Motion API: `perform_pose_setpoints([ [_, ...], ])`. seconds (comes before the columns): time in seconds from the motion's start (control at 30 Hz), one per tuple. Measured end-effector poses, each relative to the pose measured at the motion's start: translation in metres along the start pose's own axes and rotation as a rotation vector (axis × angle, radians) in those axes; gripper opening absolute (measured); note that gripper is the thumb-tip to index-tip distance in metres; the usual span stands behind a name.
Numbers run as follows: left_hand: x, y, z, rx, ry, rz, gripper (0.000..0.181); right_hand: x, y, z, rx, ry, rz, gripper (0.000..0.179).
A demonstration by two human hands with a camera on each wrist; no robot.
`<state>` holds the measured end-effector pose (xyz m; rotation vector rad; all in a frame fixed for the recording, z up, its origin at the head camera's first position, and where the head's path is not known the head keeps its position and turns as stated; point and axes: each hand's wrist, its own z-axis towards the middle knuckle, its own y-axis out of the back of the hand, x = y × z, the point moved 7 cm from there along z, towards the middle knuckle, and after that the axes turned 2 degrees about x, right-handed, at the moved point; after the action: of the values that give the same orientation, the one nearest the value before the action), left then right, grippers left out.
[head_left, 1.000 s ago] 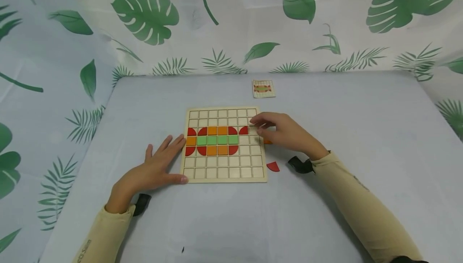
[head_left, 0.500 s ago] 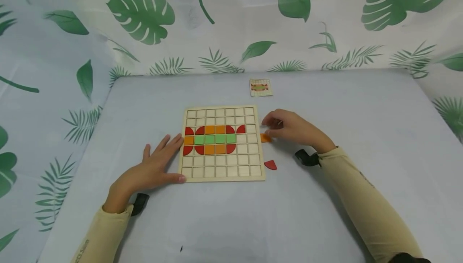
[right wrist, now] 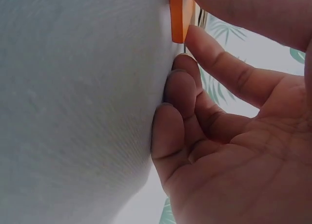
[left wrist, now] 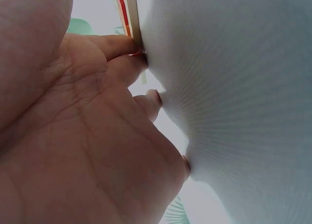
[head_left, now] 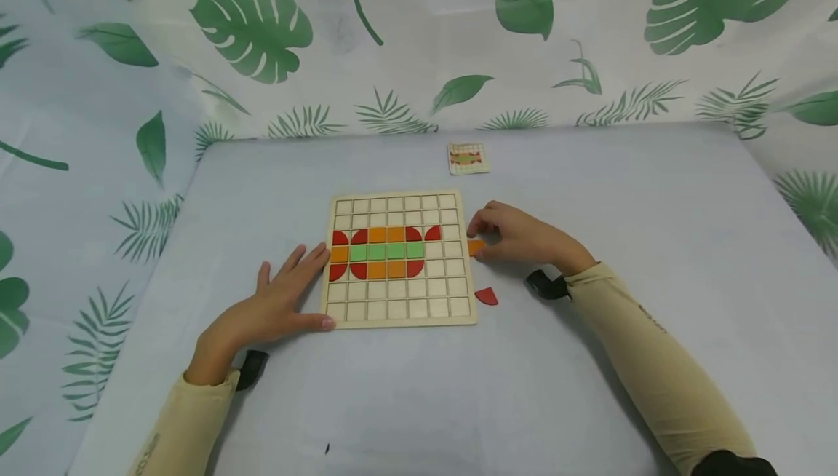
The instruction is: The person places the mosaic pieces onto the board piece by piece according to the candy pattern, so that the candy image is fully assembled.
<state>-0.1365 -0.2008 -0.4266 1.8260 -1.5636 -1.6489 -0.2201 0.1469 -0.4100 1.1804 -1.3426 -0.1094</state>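
Observation:
A pale wooden grid board point(head_left: 399, 308) lies flat on the table, with red quarter-round, orange and green tiles set across its middle rows. My left hand point(head_left: 275, 308) rests with spread fingers at the board's left side; fingertips and thumb touch its edge. Beyond the right edge an orange square tile point(head_left: 476, 247) lies on the table. My right hand point(head_left: 524, 239) has its thumb and index finger at this tile, pinching its edges. The right wrist view shows the orange tile point(right wrist: 178, 19) beside the index fingertip, with the other fingers curled against the cloth.
A loose red quarter-round tile point(head_left: 487, 296) lies just right of the board, nearer me. Behind the board is a small pattern card point(head_left: 468, 159) printed with a similar design. A leaf-print cloth point(head_left: 393, 39) hangs behind the table.
My right hand has drawn back from the upper right of the grid to the orange tile, and its thumb and index have closed in on it. The left hand stays put.

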Motion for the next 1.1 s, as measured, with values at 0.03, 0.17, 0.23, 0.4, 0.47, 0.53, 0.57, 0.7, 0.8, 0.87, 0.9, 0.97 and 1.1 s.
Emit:
perform_pose_setpoints([
  [0.03,0.000,-0.001,0.000,0.001,0.002,0.002,0.113,0.000,-0.001,0.000,0.003,0.003,-0.005,0.024],
  [0.17,0.001,-0.001,0.000,0.001,0.006,0.010,0.114,0.001,-0.002,0.001,0.001,0.024,-0.014,0.018],
  [0.23,0.002,-0.001,0.000,0.003,0.006,0.009,0.114,0.002,-0.002,0.002,0.002,0.029,-0.014,0.016],
  [0.4,0.001,0.001,-0.002,0.001,0.005,-0.006,0.113,0.002,-0.001,0.003,0.003,0.037,0.014,0.018],
  [0.47,0.000,0.001,-0.002,-0.001,0.001,-0.012,0.112,0.000,0.000,0.002,0.002,0.036,0.034,0.018],
  [0.53,-0.001,0.001,-0.003,-0.002,-0.001,-0.016,0.111,-0.002,0.002,0.001,-0.002,0.027,0.056,0.016],
  [0.57,-0.001,0.001,-0.002,0.000,-0.001,-0.019,0.111,-0.003,0.002,0.001,-0.005,0.025,0.069,0.015],
  [0.7,-0.001,0.000,-0.001,0.004,-0.005,-0.014,0.112,-0.005,0.005,-0.001,-0.029,0.029,0.124,0.011],
  [0.8,0.001,0.000,0.000,0.001,-0.006,-0.004,0.112,-0.005,0.006,0.000,-0.052,0.034,0.171,0.010],
  [0.87,0.001,0.000,0.000,-0.002,-0.007,-0.005,0.112,-0.003,0.005,0.001,-0.066,0.038,0.211,0.011],
  [0.9,0.001,0.000,0.000,-0.004,-0.006,-0.005,0.112,-0.002,0.005,0.002,-0.073,0.041,0.227,0.011],
  [0.97,0.002,0.000,0.000,-0.008,-0.006,-0.011,0.112,0.001,0.003,0.003,-0.079,0.048,0.266,0.012],
  [1.1,0.000,-0.001,-0.001,-0.012,-0.006,-0.013,0.111,0.008,-0.001,0.005,-0.091,0.053,0.303,0.015],
])
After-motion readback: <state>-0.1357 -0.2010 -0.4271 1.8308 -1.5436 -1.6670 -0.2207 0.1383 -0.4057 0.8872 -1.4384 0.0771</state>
